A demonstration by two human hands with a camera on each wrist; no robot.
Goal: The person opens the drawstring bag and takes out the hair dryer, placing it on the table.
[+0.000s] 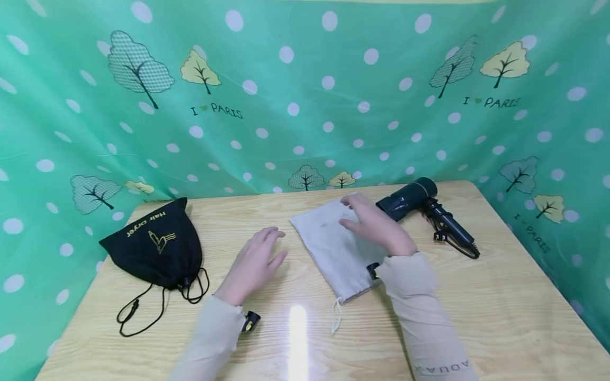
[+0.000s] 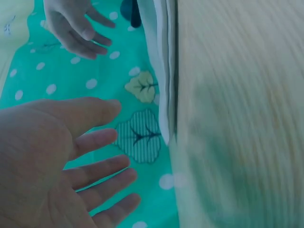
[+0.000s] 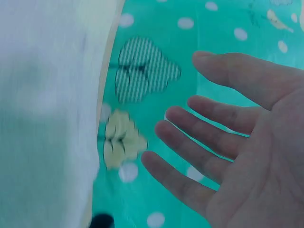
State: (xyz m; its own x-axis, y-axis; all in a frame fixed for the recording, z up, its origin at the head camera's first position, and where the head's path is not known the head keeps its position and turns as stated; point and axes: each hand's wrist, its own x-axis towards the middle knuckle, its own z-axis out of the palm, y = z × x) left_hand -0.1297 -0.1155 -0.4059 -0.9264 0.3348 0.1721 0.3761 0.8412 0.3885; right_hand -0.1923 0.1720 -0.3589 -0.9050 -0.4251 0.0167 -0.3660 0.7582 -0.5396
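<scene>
A light grey cloth drawstring bag (image 1: 333,248) lies flat on the table, its white cord (image 1: 337,316) trailing toward the near side. My right hand (image 1: 374,225) hovers over the bag with fingers spread and nothing held; the right wrist view shows the same hand (image 3: 237,142) beside the pale cloth (image 3: 47,114). Left of the bag, my left hand (image 1: 254,259) is in the air above the wood, fingers loosely extended and holding nothing. In the left wrist view that hand (image 2: 71,156) is apart from the bag's edge (image 2: 164,71).
A dark hair dryer (image 1: 410,197) with its cord along the handle lies at the back right. On the left sits a black drawstring pouch (image 1: 162,243) printed "Hair Dryer", its cords (image 1: 143,317) looped on the table (image 1: 500,317). A green dotted curtain (image 1: 305,106) encloses the back and sides.
</scene>
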